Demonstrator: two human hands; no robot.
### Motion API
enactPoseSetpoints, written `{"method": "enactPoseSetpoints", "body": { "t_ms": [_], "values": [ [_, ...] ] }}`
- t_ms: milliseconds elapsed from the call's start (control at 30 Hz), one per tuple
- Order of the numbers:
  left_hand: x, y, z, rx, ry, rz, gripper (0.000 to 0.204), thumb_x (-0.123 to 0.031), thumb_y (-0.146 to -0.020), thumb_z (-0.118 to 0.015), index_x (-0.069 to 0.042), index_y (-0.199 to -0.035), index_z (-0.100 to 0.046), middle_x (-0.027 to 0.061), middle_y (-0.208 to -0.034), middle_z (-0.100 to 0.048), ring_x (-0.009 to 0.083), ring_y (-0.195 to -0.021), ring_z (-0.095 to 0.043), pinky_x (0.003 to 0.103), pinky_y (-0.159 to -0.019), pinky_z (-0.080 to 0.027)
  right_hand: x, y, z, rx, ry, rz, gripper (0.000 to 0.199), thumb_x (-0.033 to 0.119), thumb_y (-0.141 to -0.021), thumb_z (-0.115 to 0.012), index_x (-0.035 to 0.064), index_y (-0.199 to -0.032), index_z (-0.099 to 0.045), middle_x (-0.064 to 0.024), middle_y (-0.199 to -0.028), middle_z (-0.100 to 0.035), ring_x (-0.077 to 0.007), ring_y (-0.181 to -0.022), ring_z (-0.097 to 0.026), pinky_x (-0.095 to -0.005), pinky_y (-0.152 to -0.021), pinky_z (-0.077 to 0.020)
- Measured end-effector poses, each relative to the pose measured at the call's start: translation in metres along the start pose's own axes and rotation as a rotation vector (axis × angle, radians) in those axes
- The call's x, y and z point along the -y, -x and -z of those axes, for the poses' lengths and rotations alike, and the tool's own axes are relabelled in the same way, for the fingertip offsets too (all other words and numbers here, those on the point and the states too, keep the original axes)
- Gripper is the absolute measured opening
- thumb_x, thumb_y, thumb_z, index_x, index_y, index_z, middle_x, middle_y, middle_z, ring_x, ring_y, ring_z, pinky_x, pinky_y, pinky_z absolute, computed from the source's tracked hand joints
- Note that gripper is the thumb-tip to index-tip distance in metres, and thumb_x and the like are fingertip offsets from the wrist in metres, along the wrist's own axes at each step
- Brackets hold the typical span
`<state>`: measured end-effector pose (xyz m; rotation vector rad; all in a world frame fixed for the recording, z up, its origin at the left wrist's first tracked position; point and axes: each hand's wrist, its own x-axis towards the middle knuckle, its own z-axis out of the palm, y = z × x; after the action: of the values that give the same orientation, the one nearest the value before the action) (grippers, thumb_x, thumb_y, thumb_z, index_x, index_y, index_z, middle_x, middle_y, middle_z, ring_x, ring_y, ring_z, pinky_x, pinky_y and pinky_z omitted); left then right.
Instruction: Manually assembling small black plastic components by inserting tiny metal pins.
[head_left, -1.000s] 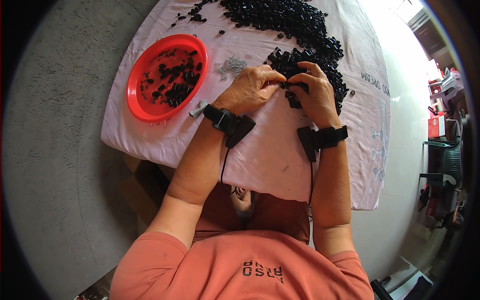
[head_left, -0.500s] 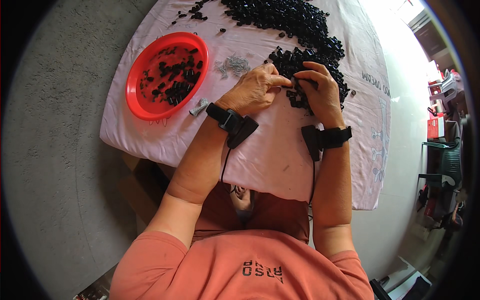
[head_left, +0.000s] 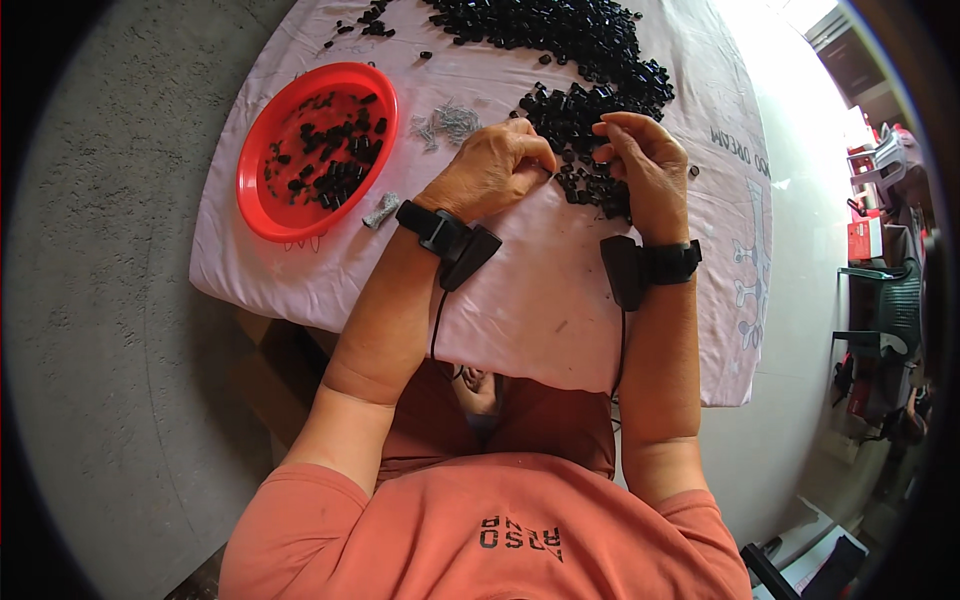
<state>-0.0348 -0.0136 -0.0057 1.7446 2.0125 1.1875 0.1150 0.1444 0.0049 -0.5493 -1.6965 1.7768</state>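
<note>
We judged the black pieces [head_left: 585, 108] heaped at the upper centre light, stiff and slick, best pinched by their sides, while the left hand [head_left: 488, 168] and right hand [head_left: 655, 170] curled narrowly nearby, contents we couldn't tell.

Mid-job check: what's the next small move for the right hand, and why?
I'd probably lower the right hand slightly to pinch one loose piece from the black pile: its fingertips are at the pile's near part, with pieces within easy reach. The left hand is apart from it. Whether either hand already holds a piece is too small to tell.
</note>
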Motion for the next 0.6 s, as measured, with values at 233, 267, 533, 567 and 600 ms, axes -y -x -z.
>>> {"method": "enactPoseSetpoints", "body": {
  "t_ms": [233,267,533,567,600],
  "values": [
    [-0.003,-0.003,0.002,-0.072,0.182,0.185,0.011,-0.003,-0.089,-0.069,-0.001,-0.100,-0.071,0.0050,-0.089,-0.069,0.0114,-0.079,-0.063,0.027,-0.071,-0.051,-0.009,-0.008,0.021,-0.045,-0.502,-0.056,0.016,0.012,-0.099,-0.063,0.0025,-0.112,-0.067,-0.0104,-0.100,-0.073,-0.0102,-0.075,-0.066,-0.0190,-0.062,-0.0485],
    [-0.004,-0.003,0.003,-0.085,0.188,0.208,0.011,-0.003,-0.089,-0.068,-0.001,-0.100,-0.071,0.0047,-0.089,-0.069,0.0105,-0.078,-0.063,0.027,-0.071,-0.051,-0.009,-0.008,0.022,-0.083,-0.492,-0.049,0.016,0.011,-0.099,-0.063,0.0025,-0.112,-0.067,-0.0107,-0.100,-0.072,-0.0104,-0.075,-0.065,-0.0190,-0.062,-0.0485],
    [-0.007,-0.005,0.004,-0.093,0.070,0.091,0.011,0.000,-0.086,-0.069,-0.001,-0.097,-0.071,0.0054,-0.088,-0.069,0.0127,-0.080,-0.065,0.026,-0.073,-0.052,-0.009,-0.009,0.020,-0.157,-0.325,0.044,0.015,0.011,-0.098,-0.064,0.0027,-0.109,-0.067,-0.0088,-0.098,-0.073,-0.0091,-0.073,-0.066,-0.0187,-0.062,-0.0479],
    [-0.005,-0.006,0.002,-0.078,0.076,0.062,0.012,0.001,-0.085,-0.069,-0.001,-0.096,-0.071,0.0058,-0.088,-0.069,0.0131,-0.080,-0.066,0.026,-0.074,-0.052,-0.009,-0.008,0.019,-0.156,-0.289,0.050,0.014,0.012,-0.098,-0.064,0.0029,-0.109,-0.067,-0.0083,-0.097,-0.073,-0.0086,-0.072,-0.066,-0.0186,-0.061,-0.0478],
    [-0.004,-0.006,0.000,-0.066,0.098,0.062,0.012,0.002,-0.085,-0.069,-0.001,-0.096,-0.071,0.0064,-0.088,-0.069,0.0135,-0.081,-0.066,0.026,-0.074,-0.053,-0.008,-0.008,0.017,-0.136,-0.266,0.051,0.014,0.012,-0.098,-0.064,0.0031,-0.108,-0.068,-0.0078,-0.097,-0.073,-0.0083,-0.071,-0.066,-0.0187,-0.061,-0.0480]
  ]
}}
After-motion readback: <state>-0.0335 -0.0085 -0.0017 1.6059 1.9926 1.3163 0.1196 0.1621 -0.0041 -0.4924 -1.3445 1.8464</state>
